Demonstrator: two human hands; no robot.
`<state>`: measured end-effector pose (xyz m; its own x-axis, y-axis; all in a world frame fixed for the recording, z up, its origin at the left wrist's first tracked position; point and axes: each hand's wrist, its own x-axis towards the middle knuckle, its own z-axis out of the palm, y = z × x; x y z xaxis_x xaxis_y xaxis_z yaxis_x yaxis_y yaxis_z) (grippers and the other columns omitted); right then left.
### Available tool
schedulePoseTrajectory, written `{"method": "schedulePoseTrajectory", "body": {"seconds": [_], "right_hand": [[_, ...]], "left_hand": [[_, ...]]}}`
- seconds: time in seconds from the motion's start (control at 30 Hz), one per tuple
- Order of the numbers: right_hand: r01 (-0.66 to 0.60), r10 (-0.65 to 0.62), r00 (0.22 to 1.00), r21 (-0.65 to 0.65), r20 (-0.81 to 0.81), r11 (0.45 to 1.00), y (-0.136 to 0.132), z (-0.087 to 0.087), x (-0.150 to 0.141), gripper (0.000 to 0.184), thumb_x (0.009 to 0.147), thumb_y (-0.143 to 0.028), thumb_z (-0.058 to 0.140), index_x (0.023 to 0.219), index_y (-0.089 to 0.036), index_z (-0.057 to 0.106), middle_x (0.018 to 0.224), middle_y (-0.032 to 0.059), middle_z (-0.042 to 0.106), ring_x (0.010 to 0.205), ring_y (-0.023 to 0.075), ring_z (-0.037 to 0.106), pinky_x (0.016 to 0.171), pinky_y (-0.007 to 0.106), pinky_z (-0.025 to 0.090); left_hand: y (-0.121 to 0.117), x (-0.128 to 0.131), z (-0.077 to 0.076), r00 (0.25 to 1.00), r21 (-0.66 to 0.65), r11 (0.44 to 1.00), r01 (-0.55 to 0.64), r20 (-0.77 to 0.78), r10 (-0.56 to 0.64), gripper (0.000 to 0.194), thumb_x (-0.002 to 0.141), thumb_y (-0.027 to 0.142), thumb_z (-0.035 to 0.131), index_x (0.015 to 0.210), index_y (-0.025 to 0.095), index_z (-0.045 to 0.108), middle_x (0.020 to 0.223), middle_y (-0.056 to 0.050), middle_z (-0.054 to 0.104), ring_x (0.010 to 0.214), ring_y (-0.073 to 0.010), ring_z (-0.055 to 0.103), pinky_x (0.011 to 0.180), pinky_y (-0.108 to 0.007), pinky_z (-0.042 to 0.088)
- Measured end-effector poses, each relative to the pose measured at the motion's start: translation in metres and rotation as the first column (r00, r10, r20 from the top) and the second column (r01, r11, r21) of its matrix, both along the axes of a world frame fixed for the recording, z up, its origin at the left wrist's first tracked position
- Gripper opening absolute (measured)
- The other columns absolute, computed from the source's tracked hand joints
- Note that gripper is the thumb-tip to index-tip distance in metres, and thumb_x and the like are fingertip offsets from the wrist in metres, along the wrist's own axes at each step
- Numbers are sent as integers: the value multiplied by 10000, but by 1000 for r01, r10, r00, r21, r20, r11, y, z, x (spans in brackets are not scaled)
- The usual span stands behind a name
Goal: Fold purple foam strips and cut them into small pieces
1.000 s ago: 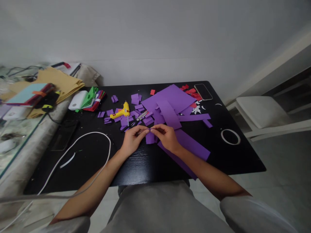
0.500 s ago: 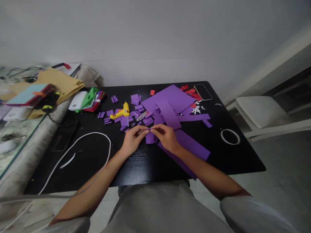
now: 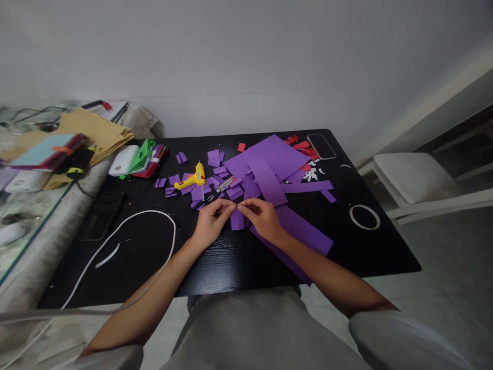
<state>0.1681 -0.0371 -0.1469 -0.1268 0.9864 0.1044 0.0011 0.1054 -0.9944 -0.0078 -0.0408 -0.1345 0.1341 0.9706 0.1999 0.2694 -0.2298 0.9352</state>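
A small piece of purple paper is pinched at its top edge between my two hands, near the table's front middle. My left hand closes thumb and fingers on its left side. On its right side my right hand does the same, the thumb tips nearly meeting. Just beyond the hands lie small folded purple pieces, scissors partly among them, and a yellow glue gun. Long purple strips run under and beside my right forearm.
A large purple sheet lies behind, with red scraps, white scraps and a phone beyond it. A tape ring is at right. A white cable loops across my left forearm. Coloured paper bundles sit at left.
The purple piece between my fingers has tilted slightly, its lower edge now a little nearer to me. Both hands stay almost in place.
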Motion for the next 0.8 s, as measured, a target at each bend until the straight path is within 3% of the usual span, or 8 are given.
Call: {"method": "schedulePoseTrajectory", "body": {"seconds": [0.33,0.5,0.8], "right_hand": [[-17,16,999,-38,-33,999,2,-3,-1,242,786,-435,756,835,-201,721,834,35,742,776,174,690,769,315,568],[-33,28,998,-83,-62,996,6,-3,1,264,789,-459,739,804,-196,711,738,18,704,659,147,645,667,280,551],[7,-10,998,54,57,999,2,-4,2,238,849,-444,691,862,-207,703,821,29,727,750,170,675,723,296,556]], "left_hand": [[-2,1,0,1000,17,1000,0,-21,0,255,903,421,650,892,171,700,777,-20,696,674,-138,598,645,-251,498],[-1,0,-3,1000,-24,1000,-8,6,9,274,910,436,638,898,167,688,758,-11,663,659,-130,558,613,-233,457],[0,-2,-5,999,-42,999,31,-16,-32,282,921,445,621,892,174,691,734,1,636,642,-127,537,602,-233,436]]}}
